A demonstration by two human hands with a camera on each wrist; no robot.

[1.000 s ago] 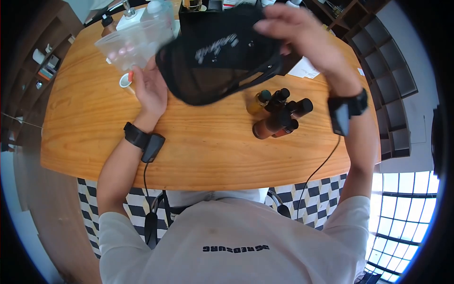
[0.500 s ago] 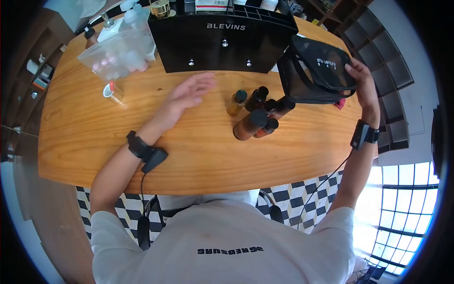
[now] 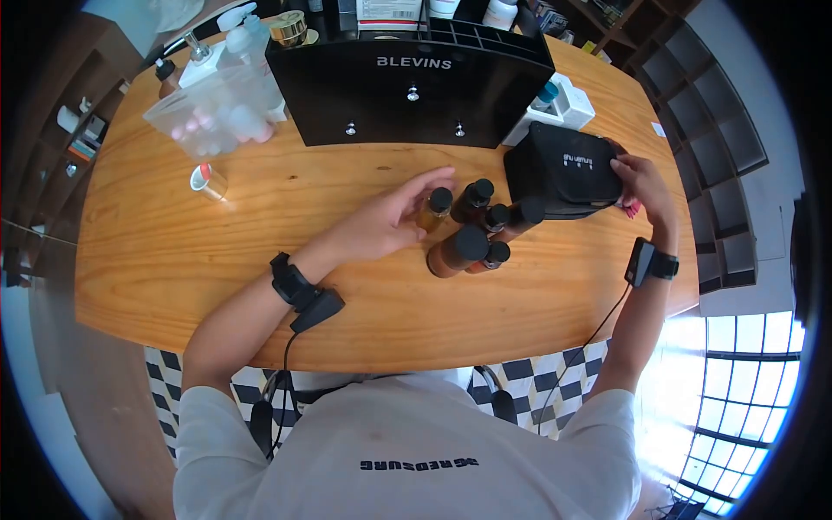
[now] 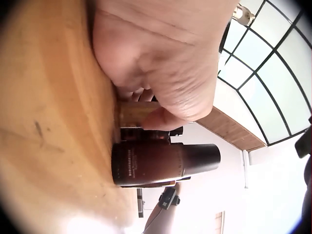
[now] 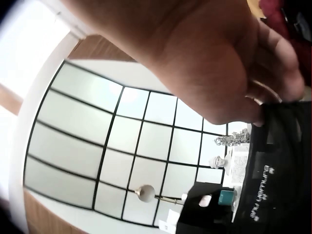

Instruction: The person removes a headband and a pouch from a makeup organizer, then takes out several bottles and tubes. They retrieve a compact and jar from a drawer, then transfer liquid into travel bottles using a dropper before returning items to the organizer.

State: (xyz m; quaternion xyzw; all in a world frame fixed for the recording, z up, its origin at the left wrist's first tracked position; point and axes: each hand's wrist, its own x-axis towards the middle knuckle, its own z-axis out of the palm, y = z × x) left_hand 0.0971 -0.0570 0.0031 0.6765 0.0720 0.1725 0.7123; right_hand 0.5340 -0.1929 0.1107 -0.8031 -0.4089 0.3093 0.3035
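Left hand (image 3: 378, 227) around bottle (image 3: 435, 211), contact unclear

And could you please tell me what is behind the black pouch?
Behind the black pouch are a white container and a teal-topped item. Whatever the pouch covers directly behind it cannot be seen.

Black BLEVINS drawer unit (image 3: 373, 104), translucent container (image 3: 186, 104), small cup (image 3: 216, 185), checkered floor (image 3: 523, 390)

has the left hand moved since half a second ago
Yes. In the head view, the left hand has moved right and down, farther from the black drawer box, to the amber bottle.
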